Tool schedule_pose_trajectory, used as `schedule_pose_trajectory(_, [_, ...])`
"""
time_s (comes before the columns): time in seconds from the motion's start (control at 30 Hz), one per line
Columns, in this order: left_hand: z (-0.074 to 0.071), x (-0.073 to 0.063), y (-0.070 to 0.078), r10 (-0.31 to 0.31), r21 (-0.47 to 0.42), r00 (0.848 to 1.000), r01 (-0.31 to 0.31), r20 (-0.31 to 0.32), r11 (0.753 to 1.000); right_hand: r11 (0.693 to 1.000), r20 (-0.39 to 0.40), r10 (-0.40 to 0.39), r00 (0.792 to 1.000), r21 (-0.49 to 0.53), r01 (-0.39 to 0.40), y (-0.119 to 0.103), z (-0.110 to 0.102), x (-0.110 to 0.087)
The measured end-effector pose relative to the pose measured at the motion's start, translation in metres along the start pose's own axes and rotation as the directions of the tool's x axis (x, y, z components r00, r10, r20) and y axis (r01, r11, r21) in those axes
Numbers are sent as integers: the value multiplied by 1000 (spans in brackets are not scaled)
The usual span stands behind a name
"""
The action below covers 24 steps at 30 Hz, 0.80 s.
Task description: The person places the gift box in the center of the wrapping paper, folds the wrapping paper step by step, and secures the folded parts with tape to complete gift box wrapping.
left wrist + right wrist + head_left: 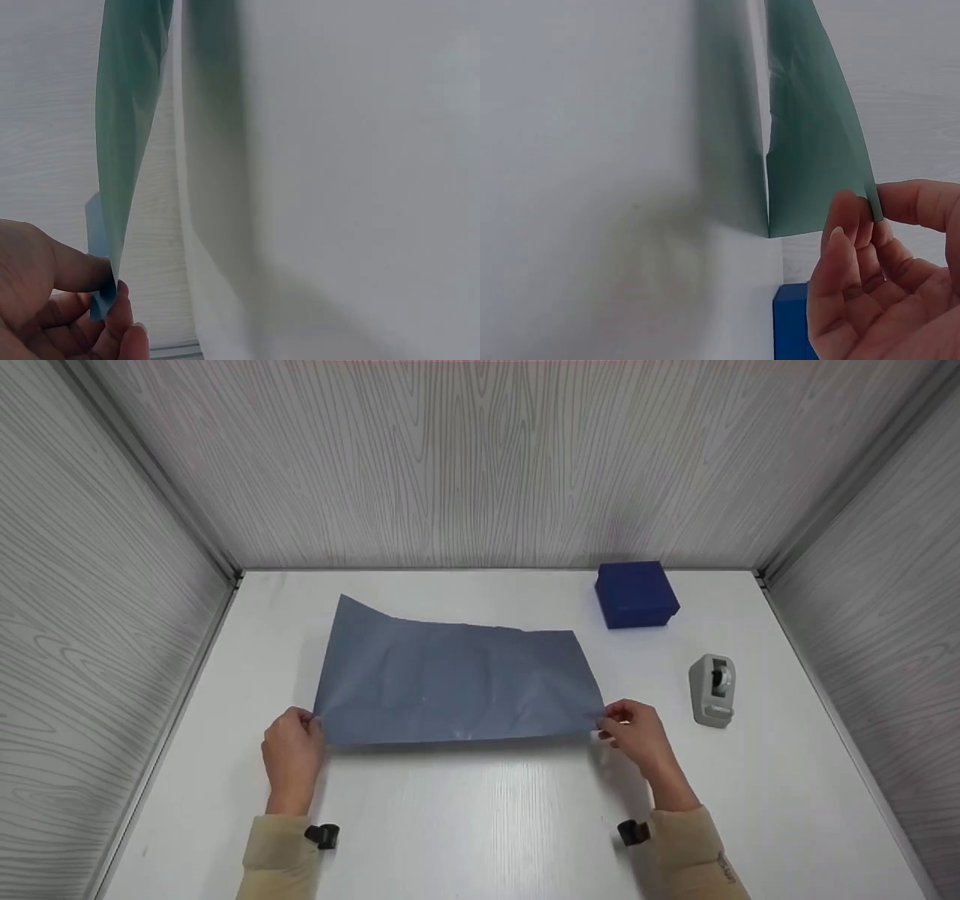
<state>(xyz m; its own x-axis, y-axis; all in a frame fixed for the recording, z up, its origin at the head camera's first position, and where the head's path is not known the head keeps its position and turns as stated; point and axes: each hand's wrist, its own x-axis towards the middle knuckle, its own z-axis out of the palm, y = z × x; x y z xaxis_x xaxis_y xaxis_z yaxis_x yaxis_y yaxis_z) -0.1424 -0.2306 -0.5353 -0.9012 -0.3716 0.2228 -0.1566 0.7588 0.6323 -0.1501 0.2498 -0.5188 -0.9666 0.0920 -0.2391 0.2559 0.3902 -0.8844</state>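
A blue-grey sheet of paper stretches between both hands over the white table, its near edge lifted and faint creases across its middle. My left hand pinches the near left corner between thumb and fingers. At the near right corner, my right hand pinches the sheet the same way. In the left wrist view the paper hangs edge-on from the left hand, looking greenish. The right wrist view shows the paper slanting down from the right hand, its far edge down at the table.
A dark blue box sits at the back right of the table, near the back wall. In front of it, farther right, stands a grey tape dispenser. Wood-grain panels enclose the table at the back and both sides.
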Motion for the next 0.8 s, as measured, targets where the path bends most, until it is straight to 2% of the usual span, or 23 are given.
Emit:
schedule_pose_trajectory(0.2, [11, -9, 10, 58, -9, 995, -57, 80, 998, 998, -5, 52, 999, -22, -52, 16, -20, -12])
schedule_pose_trajectory(0.43, [19, -12, 15, 84, 38, 975, -94, 205, 995, 992, 38, 112, 993, -65, -109, 29, -30, -12])
schedule_pose_trajectory(0.57, [23, -12, 13, 84, 57, 969, -99, 231, 993, 986, 65, 134, 989, -113, -126, 31, -31, 1])
schedule_pose_trajectory(0.8, [25, -12, 14, 108, 59, 959, -128, 263, 990, 976, 129, 138, 982, -185, -113, 29, -29, 38])
